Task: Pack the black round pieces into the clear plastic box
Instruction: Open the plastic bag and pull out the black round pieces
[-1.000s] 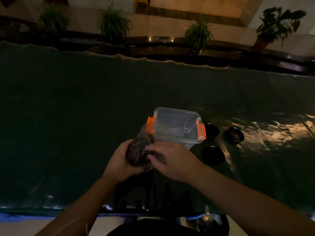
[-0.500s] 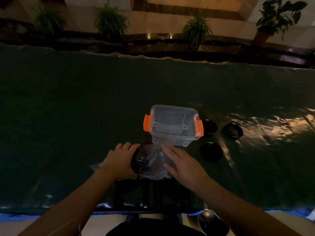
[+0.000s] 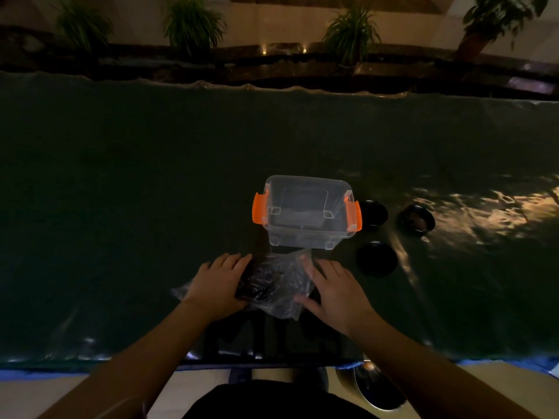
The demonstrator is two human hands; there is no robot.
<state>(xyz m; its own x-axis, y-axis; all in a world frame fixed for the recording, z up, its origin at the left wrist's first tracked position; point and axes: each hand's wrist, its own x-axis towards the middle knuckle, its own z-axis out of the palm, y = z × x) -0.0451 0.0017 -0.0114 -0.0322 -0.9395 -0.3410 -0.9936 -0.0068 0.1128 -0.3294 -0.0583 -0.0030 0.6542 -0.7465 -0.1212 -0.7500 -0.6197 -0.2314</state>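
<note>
A clear plastic box (image 3: 307, 211) with orange side latches stands on the dark table, its lid on. Just in front of it lies a crinkled clear plastic bag (image 3: 273, 284) with dark round pieces inside. My left hand (image 3: 219, 282) rests flat on the bag's left side, fingers spread. My right hand (image 3: 334, 290) lies on its right side, fingers apart. Three loose black round pieces sit to the right of the box: one beside the latch (image 3: 373, 214), one farther right (image 3: 419, 220), one nearer me (image 3: 376, 258).
The dark green cloth-covered table (image 3: 121, 207) stretches wide on all sides. Its near edge (image 3: 272, 362) is just below my forearms. Potted plants (image 3: 193, 22) line a ledge beyond the far edge. A round dark container (image 3: 375, 388) sits below the table at my right.
The bag went from being held up against the box to lying on the table in front of it. Both hands have loosened and flattened onto its sides.
</note>
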